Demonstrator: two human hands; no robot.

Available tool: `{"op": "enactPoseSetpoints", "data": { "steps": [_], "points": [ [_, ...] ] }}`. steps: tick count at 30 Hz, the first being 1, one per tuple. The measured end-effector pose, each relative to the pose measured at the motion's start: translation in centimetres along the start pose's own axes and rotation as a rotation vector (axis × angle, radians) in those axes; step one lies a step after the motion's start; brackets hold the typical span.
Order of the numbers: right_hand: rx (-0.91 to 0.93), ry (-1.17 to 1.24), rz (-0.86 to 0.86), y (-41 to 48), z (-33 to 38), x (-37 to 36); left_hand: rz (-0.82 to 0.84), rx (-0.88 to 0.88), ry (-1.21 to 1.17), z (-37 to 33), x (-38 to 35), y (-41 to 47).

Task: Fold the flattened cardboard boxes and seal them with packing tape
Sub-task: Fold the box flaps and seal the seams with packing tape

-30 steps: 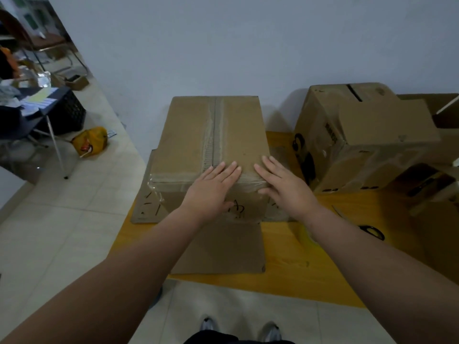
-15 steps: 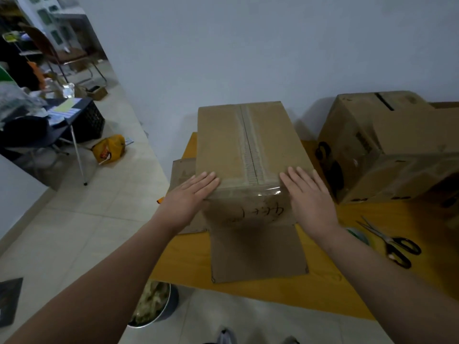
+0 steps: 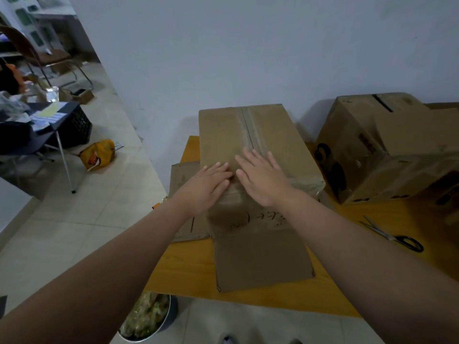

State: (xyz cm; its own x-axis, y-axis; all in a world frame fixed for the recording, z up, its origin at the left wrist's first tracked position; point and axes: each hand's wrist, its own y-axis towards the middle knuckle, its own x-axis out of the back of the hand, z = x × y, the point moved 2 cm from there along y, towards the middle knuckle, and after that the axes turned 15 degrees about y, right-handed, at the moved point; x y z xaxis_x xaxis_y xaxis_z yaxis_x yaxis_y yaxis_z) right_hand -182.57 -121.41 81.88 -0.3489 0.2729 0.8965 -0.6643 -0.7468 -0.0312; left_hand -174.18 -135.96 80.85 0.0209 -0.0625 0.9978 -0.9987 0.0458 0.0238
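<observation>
A folded brown cardboard box [image 3: 223, 135] stands on the yellow table [image 3: 188, 269], its top flaps closed with clear tape along the centre seam [image 3: 250, 130]. My left hand [image 3: 208, 184] lies flat on the near left part of the top, fingers straight. My right hand [image 3: 263, 177] lies flat beside it over the seam near the front edge. Handwriting marks the box's front face, and a loose flap [image 3: 260, 261] lies on the table below it.
A second taped cardboard box [image 3: 372, 150] sits at the right. Black-handled scissors [image 3: 395, 235] lie on the table's right side. Flattened cardboard [image 3: 183, 219] lies under the box's left side. A metal bowl [image 3: 149, 319] stands on the floor below the table edge.
Both hands have moved from the box's front corners inward to the middle of the top, near the taped seam. The camera has shifted closer.
</observation>
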Motion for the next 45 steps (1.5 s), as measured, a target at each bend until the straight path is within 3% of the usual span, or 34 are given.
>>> {"op": "enactPoseSetpoints", "data": {
  "steps": [3,11,15,20,25,29,35,40,42,45],
  "points": [
    [-0.053,-0.025,0.123,0.9,-0.7,-1.2,-0.012,-0.050,0.117,-0.4,-1.1,0.7],
    [0.118,-0.298,-0.075,-0.5,-1.5,-2.8,0.054,-0.044,0.418,-1.1,-2.2,0.9],
    [0.121,-0.348,0.068,-0.6,-1.6,-2.7,0.122,-0.034,0.478,-1.3,-1.7,0.6],
    [0.229,-0.279,0.148,-1.5,-2.4,-0.3,0.206,-0.054,0.446,-2.0,-0.2,0.6],
    [0.004,-0.108,-0.028,-2.3,-6.0,4.1,0.112,-0.042,0.275,-6.2,0.7,3.9],
    [-0.198,-0.134,0.189,-2.6,-9.4,4.4,0.076,-0.042,0.198,-9.3,-0.2,6.8],
    [-0.067,-0.098,0.085,-3.7,-10.5,3.3,0.052,-0.010,0.393,-9.9,-1.9,6.9],
    [0.008,-0.113,0.110,-4.1,-11.5,2.9,0.074,0.003,0.441,-10.1,-2.1,6.9],
    [0.088,0.033,0.105,-4.9,-12.3,3.3,0.071,0.005,0.431,-10.1,-2.1,6.9],
    [0.055,0.473,-0.070,-5.4,-14.5,3.9,0.061,0.008,0.409,-9.9,-1.8,7.0]
  ]
}}
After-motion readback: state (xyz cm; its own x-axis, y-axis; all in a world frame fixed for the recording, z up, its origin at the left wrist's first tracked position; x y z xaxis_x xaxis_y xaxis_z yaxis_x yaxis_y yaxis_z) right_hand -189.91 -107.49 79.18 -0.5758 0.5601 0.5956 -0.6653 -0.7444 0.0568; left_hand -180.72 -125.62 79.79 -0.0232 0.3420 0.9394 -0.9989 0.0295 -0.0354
